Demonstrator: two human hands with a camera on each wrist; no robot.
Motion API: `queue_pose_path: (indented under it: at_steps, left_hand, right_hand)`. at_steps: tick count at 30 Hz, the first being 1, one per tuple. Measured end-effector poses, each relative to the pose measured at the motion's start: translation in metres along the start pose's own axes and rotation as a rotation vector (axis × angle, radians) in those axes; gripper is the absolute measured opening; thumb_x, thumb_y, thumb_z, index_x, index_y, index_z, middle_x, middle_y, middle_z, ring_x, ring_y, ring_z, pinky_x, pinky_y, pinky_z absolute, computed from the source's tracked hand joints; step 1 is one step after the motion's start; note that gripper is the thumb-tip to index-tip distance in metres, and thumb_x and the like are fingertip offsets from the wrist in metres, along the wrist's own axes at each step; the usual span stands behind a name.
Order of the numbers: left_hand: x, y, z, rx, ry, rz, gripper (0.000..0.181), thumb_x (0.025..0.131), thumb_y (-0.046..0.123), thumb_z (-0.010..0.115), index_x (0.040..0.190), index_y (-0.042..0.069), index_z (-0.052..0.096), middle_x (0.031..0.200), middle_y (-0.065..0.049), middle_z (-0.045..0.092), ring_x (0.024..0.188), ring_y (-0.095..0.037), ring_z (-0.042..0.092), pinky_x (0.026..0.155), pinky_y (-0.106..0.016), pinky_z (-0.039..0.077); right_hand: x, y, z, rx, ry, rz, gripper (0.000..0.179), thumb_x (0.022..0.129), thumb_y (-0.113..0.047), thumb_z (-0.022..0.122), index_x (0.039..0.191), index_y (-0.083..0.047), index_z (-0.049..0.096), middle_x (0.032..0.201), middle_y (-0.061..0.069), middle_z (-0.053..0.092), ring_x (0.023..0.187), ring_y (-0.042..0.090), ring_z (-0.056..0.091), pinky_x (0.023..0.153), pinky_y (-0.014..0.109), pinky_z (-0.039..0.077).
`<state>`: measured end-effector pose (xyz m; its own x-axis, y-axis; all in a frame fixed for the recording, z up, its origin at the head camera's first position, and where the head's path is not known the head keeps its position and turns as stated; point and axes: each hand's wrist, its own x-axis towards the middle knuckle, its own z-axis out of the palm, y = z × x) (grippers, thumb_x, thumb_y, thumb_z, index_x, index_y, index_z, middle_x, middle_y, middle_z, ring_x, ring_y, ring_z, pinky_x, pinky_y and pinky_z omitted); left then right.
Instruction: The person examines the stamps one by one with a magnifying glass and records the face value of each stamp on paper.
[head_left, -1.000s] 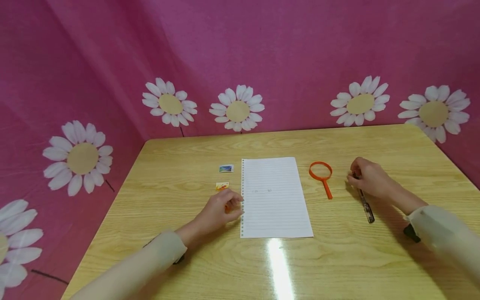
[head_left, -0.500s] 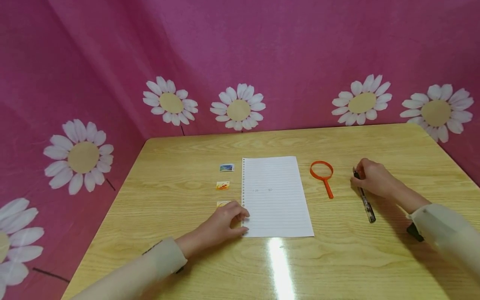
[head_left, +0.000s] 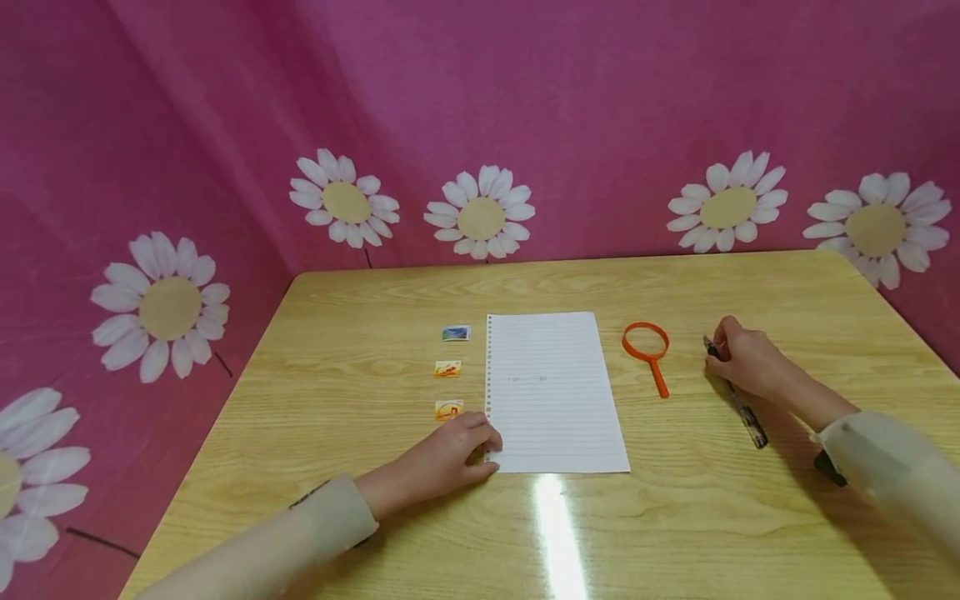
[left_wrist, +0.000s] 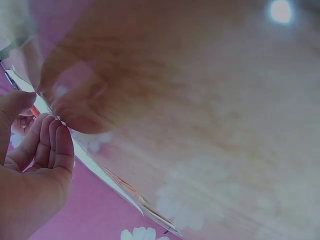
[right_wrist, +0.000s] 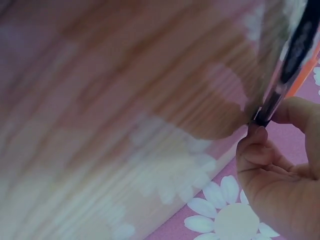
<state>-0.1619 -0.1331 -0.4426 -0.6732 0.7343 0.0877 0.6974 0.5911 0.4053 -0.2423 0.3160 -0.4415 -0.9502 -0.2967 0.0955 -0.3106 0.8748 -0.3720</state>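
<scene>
My left hand (head_left: 456,454) rests at the lower left corner of a lined sheet of paper (head_left: 555,417), thumb and loosely bent fingertips apart on its edge. In the left wrist view the fingertips (left_wrist: 61,131) touch down at the sheet's edge. Further right, my right hand (head_left: 753,360) pinches the far end of a pen (head_left: 742,408) between thumb and fingers. The right wrist view shows the pen (right_wrist: 295,55) slanting up from that pinch. Between the sheet and the pen lies an orange magnifying glass (head_left: 657,375).
Left of the sheet, three small stamps lie in a column: a blue one (head_left: 456,333), a yellow-orange one (head_left: 447,369) and another yellow one (head_left: 449,408) close above my left hand. A glossy wooden table (head_left: 360,333) bears everything. Behind it hangs a pink flowered curtain (head_left: 600,100).
My left hand has slid toward me, down the sheet's left edge to its lower corner, uncovering the nearest stamp. The pen's near end has swung slightly right in my right hand.
</scene>
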Motion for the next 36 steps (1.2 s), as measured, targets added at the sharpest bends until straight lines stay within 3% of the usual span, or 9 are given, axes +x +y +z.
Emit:
queue_pose_path:
  at_steps: [5, 11, 18, 22, 26, 32, 36]
  left_hand:
    - [0.000, 0.001, -0.001, -0.002, -0.023, -0.014, 0.017, 0.090, 0.021, 0.071, 0.101, 0.009, 0.066, 0.096, 0.000, 0.058, 0.084, -0.008, 0.046, 0.078, -0.018, 0.046]
    - [0.000, 0.001, 0.000, -0.005, -0.022, -0.022, 0.017, 0.090, 0.021, 0.071, 0.101, 0.009, 0.066, 0.097, 0.000, 0.058, 0.084, -0.008, 0.046, 0.078, -0.019, 0.046]
    - [0.000, 0.001, 0.000, -0.002, -0.012, -0.025, 0.017, 0.089, 0.020, 0.072, 0.100, 0.009, 0.066, 0.097, -0.001, 0.059, 0.084, -0.008, 0.046, 0.078, -0.019, 0.046]
    - [0.000, 0.001, 0.000, -0.001, -0.009, -0.023, 0.017, 0.089, 0.020, 0.071, 0.101, 0.009, 0.066, 0.097, -0.001, 0.059, 0.084, -0.008, 0.046, 0.077, -0.019, 0.047]
    - [0.000, 0.001, 0.000, 0.007, -0.008, -0.020, 0.017, 0.089, 0.020, 0.071, 0.101, 0.009, 0.066, 0.097, -0.001, 0.059, 0.083, -0.007, 0.046, 0.077, -0.019, 0.047]
    - [0.000, 0.000, 0.001, 0.005, -0.019, -0.032, 0.016, 0.090, 0.021, 0.071, 0.100, 0.009, 0.066, 0.097, 0.000, 0.059, 0.084, -0.008, 0.046, 0.078, -0.020, 0.047]
    - [0.000, 0.001, 0.001, 0.001, -0.022, -0.034, 0.016, 0.090, 0.021, 0.071, 0.101, 0.009, 0.066, 0.097, 0.000, 0.059, 0.084, -0.007, 0.046, 0.078, -0.019, 0.046]
  right_hand:
    - [-0.002, 0.004, 0.003, -0.059, 0.108, -0.145, 0.026, 0.085, 0.003, 0.063, 0.101, -0.001, 0.043, 0.058, -0.001, 0.045, 0.051, 0.005, 0.034, 0.047, 0.021, 0.030]
    - [-0.002, 0.003, 0.004, -0.163, 0.251, -0.333, 0.028, 0.076, 0.009, 0.069, 0.091, -0.007, 0.053, 0.065, 0.000, 0.047, 0.062, 0.009, 0.036, 0.052, 0.023, 0.030]
    - [-0.007, 0.003, -0.006, -0.158, 0.230, -0.351, 0.026, 0.076, 0.012, 0.070, 0.091, -0.006, 0.059, 0.072, 0.001, 0.052, 0.063, 0.005, 0.037, 0.051, 0.022, 0.033]
    - [-0.010, 0.009, -0.010, -0.153, 0.233, -0.409, 0.036, 0.070, 0.020, 0.067, 0.098, -0.004, 0.060, 0.076, 0.002, 0.055, 0.062, 0.002, 0.039, 0.051, 0.021, 0.035]
    - [-0.013, 0.015, -0.011, -0.193, 0.248, -0.484, 0.045, 0.065, 0.022, 0.070, 0.101, -0.003, 0.060, 0.080, 0.006, 0.057, 0.061, 0.004, 0.044, 0.049, 0.021, 0.039]
    - [-0.017, 0.021, -0.010, -0.293, 0.266, -0.521, 0.050, 0.059, 0.015, 0.081, 0.100, -0.005, 0.061, 0.081, 0.006, 0.058, 0.065, 0.010, 0.050, 0.051, 0.028, 0.046]
    - [-0.022, 0.017, -0.011, -0.217, 0.249, -0.485, 0.052, 0.061, 0.013, 0.081, 0.103, -0.006, 0.058, 0.080, -0.001, 0.057, 0.068, 0.005, 0.050, 0.052, 0.025, 0.045]
